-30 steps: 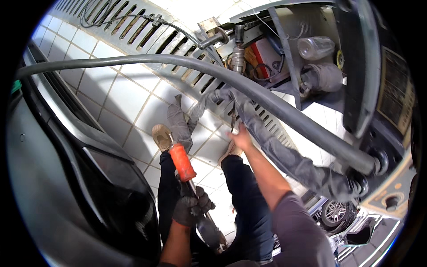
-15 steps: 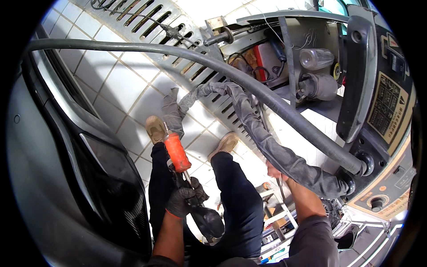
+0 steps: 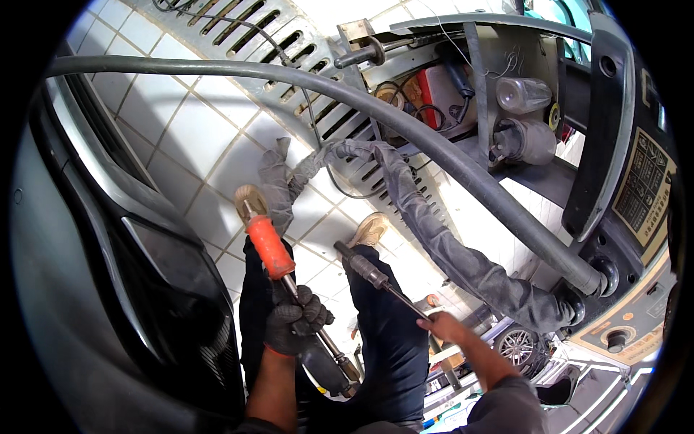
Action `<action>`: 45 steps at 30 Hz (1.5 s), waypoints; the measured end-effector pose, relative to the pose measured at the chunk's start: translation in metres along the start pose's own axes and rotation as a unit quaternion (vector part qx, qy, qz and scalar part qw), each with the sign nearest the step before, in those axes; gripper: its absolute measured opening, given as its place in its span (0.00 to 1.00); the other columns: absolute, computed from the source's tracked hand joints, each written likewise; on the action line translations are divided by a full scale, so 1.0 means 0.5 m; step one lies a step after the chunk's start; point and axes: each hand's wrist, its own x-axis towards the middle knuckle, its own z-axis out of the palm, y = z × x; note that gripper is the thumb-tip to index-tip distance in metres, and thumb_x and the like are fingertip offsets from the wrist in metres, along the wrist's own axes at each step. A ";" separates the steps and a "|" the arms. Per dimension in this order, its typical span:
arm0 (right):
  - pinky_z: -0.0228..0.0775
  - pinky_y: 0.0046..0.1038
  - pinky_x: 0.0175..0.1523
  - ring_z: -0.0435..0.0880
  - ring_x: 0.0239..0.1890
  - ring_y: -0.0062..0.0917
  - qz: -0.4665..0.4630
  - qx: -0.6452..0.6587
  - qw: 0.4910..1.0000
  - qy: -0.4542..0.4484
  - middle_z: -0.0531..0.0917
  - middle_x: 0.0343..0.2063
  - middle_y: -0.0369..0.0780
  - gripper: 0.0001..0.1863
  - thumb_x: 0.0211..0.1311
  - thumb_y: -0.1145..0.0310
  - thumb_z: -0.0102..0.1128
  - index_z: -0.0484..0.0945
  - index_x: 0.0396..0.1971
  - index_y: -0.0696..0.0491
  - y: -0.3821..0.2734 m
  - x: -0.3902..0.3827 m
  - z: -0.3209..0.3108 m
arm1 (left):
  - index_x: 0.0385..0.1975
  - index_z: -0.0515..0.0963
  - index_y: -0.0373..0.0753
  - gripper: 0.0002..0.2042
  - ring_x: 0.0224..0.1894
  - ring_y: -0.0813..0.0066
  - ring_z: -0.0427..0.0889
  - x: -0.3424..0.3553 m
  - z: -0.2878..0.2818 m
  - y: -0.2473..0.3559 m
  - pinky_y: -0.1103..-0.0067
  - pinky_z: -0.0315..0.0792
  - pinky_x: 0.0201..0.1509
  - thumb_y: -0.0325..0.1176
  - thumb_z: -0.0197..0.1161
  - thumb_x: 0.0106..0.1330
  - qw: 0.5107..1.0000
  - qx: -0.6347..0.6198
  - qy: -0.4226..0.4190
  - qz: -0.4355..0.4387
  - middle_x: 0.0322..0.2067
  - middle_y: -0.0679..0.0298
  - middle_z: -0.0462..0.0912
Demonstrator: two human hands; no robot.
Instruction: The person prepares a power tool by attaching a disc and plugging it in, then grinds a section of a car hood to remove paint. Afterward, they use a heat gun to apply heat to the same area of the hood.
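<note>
My left hand (image 3: 290, 323), in a dark glove, is wrapped round the metal shaft of a slide hammer (image 3: 268, 247) with an orange-red weight. The tool slants from its tip above my left shoe down to its lower end between my thighs. Close behind the glove lies a dark rounded thing (image 3: 323, 367), partly hidden. My bare right hand (image 3: 444, 327) is closed on the thin end of a metal rod tool (image 3: 372, 274). That tool carries a ribbed grey cylinder and a short crosspiece at its far end, over my right leg.
Left stands a dark car body panel (image 3: 94, 289). A thick black hose (image 3: 303, 85) arches across to the machine cart (image 3: 614, 239) on the right; a cloth-wrapped cable (image 3: 434, 224) hangs below it. A metal floor grate (image 3: 260, 43) crosses the tiles. A wheel (image 3: 517, 349) shows lower right.
My right hand has come out from behind the wrapped cable, and the metal rod tool now shows in it over my right leg. The orange-red weight has shifted slightly left and down.
</note>
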 end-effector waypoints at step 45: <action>0.70 0.39 0.67 0.80 0.61 0.42 -0.386 0.090 0.871 0.291 0.81 0.58 0.47 0.27 0.69 0.54 0.58 0.76 0.63 0.50 -0.077 -0.050 0.041 | 0.26 0.70 0.51 0.14 0.21 0.79 0.67 -0.071 -0.022 -0.082 0.72 0.68 0.38 0.52 0.57 0.68 0.998 -0.013 -0.010 -0.059 0.19 0.79 0.68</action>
